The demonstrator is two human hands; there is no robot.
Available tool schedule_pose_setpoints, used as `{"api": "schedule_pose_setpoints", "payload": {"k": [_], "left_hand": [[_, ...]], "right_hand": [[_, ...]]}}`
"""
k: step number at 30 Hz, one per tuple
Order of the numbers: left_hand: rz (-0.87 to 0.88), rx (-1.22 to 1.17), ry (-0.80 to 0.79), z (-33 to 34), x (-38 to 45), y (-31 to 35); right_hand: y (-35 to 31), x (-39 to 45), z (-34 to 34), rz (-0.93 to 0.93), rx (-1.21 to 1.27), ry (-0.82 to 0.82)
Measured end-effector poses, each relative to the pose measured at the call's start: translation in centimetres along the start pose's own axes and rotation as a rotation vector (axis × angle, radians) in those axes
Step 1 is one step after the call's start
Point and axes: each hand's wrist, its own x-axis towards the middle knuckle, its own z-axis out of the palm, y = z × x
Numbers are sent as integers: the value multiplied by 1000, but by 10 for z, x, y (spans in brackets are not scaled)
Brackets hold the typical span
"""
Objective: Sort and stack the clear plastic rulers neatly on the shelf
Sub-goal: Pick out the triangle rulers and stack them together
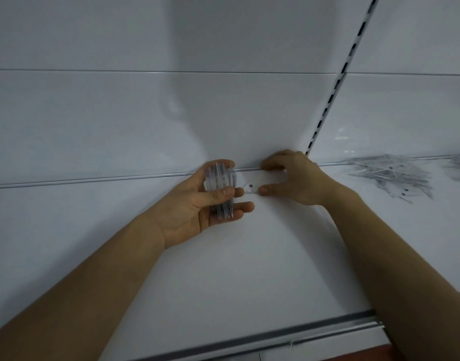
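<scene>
- Gripping an upright bundle of clear rulers [221,190], the left hand [197,201] curls round it.
- Right hand [294,175] pinches, seemingly, one flat ruler [252,188] on the shelf [249,256].

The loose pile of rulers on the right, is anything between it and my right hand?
Nothing visible blocks it. The right hand pinches a single clear ruler at the back of the shelf; the loose pile of rulers lies further right on bare white surface. The left hand holds a stack of rulers.
</scene>
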Motion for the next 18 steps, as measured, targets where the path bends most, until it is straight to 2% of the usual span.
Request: {"api": "schedule_pose_setpoints", "payload": {"k": [4,7,11,14,18], "left_hand": [[21,-24,-18,2,-1,0],[30,-62,-34,2,-2,2],[70,-85,-11,1,-2,4],[81,-95,7,0,-1,5],[17,-91,-51,-1,0,4]], "right_hand": [[-3,-1,1,21,114,45],[0,-1,1,-19,253,157],[-6,-8,-17,-111,742,223],[-19,-17,-19,-211,1018,164],[-33,-17,-7,-319,1003,-11]]}}
